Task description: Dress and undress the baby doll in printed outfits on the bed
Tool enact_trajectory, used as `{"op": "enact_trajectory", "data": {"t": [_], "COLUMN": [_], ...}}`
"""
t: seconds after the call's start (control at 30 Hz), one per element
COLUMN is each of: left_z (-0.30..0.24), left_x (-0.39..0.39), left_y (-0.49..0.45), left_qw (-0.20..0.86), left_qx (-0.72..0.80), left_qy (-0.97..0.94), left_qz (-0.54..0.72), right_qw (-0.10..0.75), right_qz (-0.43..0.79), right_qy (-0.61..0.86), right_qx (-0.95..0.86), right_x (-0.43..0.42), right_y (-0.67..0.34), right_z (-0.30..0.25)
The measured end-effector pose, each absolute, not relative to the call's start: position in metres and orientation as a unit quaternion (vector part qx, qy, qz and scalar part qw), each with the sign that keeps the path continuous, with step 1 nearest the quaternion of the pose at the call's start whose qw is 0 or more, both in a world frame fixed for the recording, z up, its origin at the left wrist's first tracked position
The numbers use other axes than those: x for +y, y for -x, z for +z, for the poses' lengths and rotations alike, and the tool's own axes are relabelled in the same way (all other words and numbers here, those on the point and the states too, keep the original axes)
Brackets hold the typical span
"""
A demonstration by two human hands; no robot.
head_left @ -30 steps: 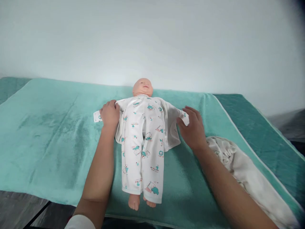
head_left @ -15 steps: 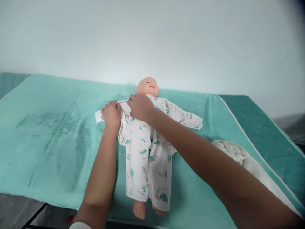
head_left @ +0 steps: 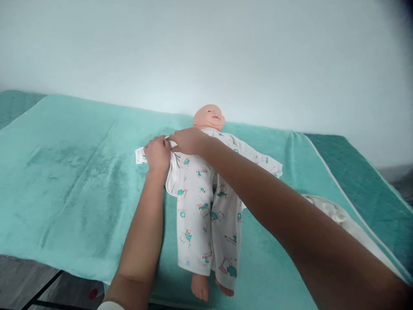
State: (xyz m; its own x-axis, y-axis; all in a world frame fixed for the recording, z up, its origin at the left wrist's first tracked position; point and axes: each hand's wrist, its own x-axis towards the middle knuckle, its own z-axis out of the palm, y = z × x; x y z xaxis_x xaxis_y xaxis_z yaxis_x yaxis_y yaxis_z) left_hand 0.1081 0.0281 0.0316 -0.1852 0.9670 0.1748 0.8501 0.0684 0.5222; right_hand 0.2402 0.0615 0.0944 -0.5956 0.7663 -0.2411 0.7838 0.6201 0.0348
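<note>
A baby doll (head_left: 209, 117) lies on its back, its head toward the wall and its bare feet toward me. It wears white printed trousers (head_left: 193, 215) and a matching long-sleeved top (head_left: 250, 156), whose one side is folded open at the left. My left hand (head_left: 157, 153) is closed around the sleeve at the doll's left-side arm, with the cuff showing past it. My right hand (head_left: 189, 141) reaches across the chest, its fingertips pinching the top's edge close beside my left hand. The fabric between my hands is partly hidden by the fingers.
A turquoise blanket (head_left: 74, 185) covers the bed, with darker green bedding (head_left: 358, 172) showing at both sides. White crumpled cloth (head_left: 335, 211) lies at the right, partly behind my forearm. A pale wall (head_left: 206, 51) rises behind the bed.
My right hand has moved left along the top's edge, from the doll's chest to beside my left hand. The whole view has shifted slightly; the left hand keeps its place on the sleeve.
</note>
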Motion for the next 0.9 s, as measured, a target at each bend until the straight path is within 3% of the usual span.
{"op": "enact_trajectory", "data": {"t": [0.23,0.5,0.73,0.9], "left_z": [0.027,0.025,0.026,0.034], "left_x": [0.026,0.023,0.022,0.014], "left_y": [-0.108,-0.107,-0.103,-0.109], "left_qw": [0.096,0.120,0.135,0.062], "left_qx": [0.710,0.709,0.728,0.687], "left_qy": [-0.605,-0.598,-0.613,-0.678], "left_qz": [0.348,0.354,0.278,0.255], "right_qw": [0.124,0.107,0.050,0.058], "right_qz": [-0.003,0.072,0.052,0.034], "right_qy": [-0.433,-0.482,-0.513,-0.498], "right_qx": [0.893,0.867,0.855,0.864], "right_x": [0.054,0.038,0.028,0.023], "right_y": [-0.260,-0.290,-0.301,-0.289], "right_z": [0.116,0.140,0.148,0.136]}}
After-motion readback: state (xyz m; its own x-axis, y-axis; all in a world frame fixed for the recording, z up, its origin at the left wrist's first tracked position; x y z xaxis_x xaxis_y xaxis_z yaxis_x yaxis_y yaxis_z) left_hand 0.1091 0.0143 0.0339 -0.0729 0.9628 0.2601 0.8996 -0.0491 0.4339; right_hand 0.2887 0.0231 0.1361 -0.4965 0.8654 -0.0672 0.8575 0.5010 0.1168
